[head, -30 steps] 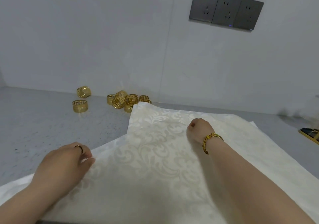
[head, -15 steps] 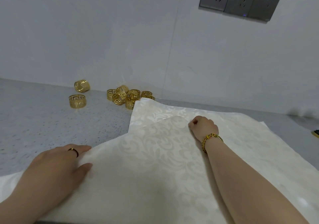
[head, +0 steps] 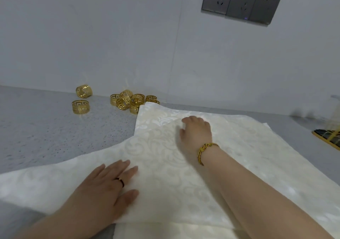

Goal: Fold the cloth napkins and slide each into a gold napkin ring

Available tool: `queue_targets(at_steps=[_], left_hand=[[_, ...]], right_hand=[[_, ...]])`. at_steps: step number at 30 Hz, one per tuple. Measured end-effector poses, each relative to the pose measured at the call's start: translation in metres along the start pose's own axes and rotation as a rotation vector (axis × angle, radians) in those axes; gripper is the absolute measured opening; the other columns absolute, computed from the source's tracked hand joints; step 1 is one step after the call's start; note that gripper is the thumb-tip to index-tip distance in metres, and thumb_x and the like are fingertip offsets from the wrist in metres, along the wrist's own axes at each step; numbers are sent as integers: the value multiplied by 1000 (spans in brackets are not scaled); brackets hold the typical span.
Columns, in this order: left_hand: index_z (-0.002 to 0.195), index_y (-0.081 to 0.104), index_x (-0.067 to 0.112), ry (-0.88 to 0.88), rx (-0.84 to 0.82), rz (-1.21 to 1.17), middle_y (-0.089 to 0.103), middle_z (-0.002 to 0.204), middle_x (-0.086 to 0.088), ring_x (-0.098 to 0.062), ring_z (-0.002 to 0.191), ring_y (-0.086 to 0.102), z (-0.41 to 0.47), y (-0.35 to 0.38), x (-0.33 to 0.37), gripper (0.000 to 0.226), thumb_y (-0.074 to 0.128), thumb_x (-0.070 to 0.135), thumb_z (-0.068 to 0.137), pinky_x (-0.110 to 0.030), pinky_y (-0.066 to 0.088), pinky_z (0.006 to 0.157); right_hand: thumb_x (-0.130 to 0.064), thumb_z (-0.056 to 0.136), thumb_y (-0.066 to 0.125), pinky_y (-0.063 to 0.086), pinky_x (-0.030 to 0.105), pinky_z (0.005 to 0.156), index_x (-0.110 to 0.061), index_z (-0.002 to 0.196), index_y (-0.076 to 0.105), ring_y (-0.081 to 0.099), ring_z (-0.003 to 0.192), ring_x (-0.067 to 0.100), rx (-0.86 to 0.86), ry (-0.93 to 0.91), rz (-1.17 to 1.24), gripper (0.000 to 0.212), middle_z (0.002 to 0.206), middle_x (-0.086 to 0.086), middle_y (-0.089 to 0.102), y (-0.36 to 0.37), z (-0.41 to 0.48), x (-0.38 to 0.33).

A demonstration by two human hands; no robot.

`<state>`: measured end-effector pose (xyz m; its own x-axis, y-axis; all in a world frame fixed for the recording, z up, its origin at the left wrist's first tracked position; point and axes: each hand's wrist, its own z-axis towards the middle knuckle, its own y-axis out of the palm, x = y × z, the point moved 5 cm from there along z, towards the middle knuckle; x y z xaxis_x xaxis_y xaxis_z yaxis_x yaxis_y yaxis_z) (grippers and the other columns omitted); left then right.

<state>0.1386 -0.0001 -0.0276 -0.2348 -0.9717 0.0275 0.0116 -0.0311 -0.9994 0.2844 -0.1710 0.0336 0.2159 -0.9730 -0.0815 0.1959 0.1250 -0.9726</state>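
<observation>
Item one, at the right edge of the counter (head: 46, 137): a gold-rimmed tray (head: 326, 137) with a dark inside, partly cut off by the frame. Its contents are too blurred to name.

Item two: gold napkin rings, all loose on the grey speckled surface and none holding cloth. A cluster of rings (head: 131, 100) sits by the wall, touching the far corner of the cloth. Two single rings lie apart to its left, the far ring (head: 84, 91) tipped on its side and the near ring (head: 80, 106) upright.

Item three: the cream damask napkin (head: 165, 167), spread flat on the counter in front of the person. More of the same cloth shows under it at the far corner and the near edge.

Item four: the left hand (head: 103, 187), palm down on the napkin's near left part, fingers straight and together, a dark band on one finger.

Item five: the right hand (head: 196, 130), reaching farther across, resting on the napkin near its far fold. The fingers curve down onto the cloth and are blurred, so pinching or merely pressing cannot be told. A gold braided bracelet (head: 207, 151) circles the wrist.

Item six: grey wall sockets (head: 241, 3), upper right.
</observation>
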Motion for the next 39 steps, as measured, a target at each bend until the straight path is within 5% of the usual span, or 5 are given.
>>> queue_targets(at_steps=[5,9,12,23,39], left_hand=[[145,-1,35,-95,20,-24,-2,153,16,2,140,-4,2,-8,5,140,-46,75,19,-19,-8,109],[146,-1,31,-150,30,-47,-6,155,9,-6,142,-5,-4,-11,7,65,9,62,90,-26,-2,114],[146,1,31,-215,4,-64,-5,155,8,-8,143,-4,-8,-10,-2,59,18,55,94,-27,-1,115],[141,33,18,-511,185,-175,37,145,-2,-21,135,33,-29,5,-93,54,35,44,94,-33,27,110],[90,54,19,-709,117,-237,59,90,-1,-21,86,54,-64,-20,-110,26,52,45,88,-27,41,78]], right_hand=[[-25,98,32,5,31,114,-10,139,33,16,140,18,-209,-363,140,43,151,6,23,-1,-116,-67],[-57,89,6,-7,27,114,-14,147,10,-3,143,13,-374,-309,118,73,156,1,-1,16,-158,-45],[-71,44,-24,-8,25,112,-21,148,3,-6,143,11,-367,-191,78,119,156,-2,-6,12,-163,10],[-38,97,30,36,32,96,-19,108,49,44,121,23,-132,503,-42,29,126,4,49,-35,-208,229],[-33,93,48,36,38,94,-16,70,55,52,90,26,-172,599,284,30,78,-2,55,-44,-200,274]])
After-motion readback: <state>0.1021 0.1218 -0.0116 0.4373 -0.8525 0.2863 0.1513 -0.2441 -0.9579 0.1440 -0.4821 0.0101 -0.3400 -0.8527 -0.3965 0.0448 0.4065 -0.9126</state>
